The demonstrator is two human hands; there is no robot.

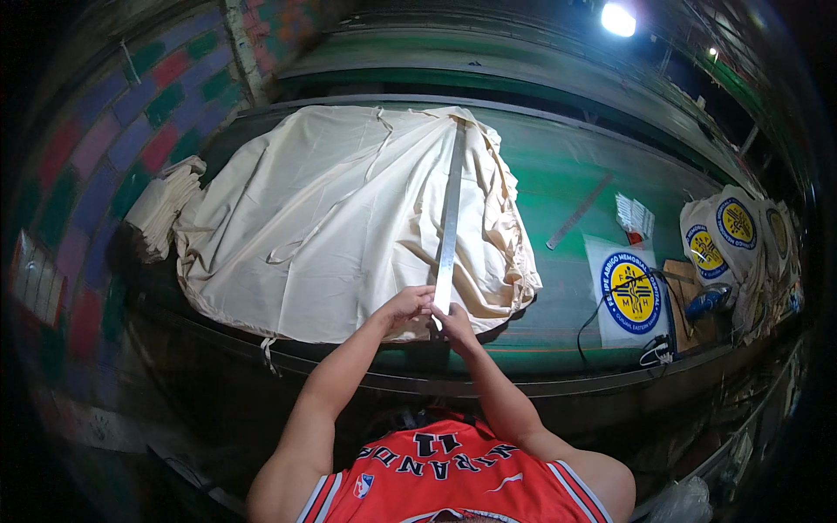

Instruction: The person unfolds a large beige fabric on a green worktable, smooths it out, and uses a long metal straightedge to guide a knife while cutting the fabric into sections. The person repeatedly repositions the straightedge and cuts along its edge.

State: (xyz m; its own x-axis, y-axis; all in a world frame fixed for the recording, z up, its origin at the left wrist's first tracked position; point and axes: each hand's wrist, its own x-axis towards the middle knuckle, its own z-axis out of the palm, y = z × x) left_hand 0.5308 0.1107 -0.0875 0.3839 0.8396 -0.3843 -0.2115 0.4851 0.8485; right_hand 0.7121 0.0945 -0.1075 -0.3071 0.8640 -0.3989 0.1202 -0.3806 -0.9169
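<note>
A large cream cloth (323,209) with gathered, wrinkled edges and thin ties lies spread over the green table. Across its right part runs a long metal ruler (450,209), pointing from the far edge of the cloth toward me. My left hand (408,304) is closed at the left side of the ruler's near end, fingertips against it. From the other side my right hand (457,328) grips the same end, with the thumb near the metal. The undersides of both hands' fingers are partly hidden.
Folded cream cloths (164,207) are stacked at the left. On the right lie a thin strip (579,212), a pale packet (635,216), a sheet with a round blue-and-yellow emblem (631,295), a blue tool (708,301) with a dark cord, and printed cloths (734,228).
</note>
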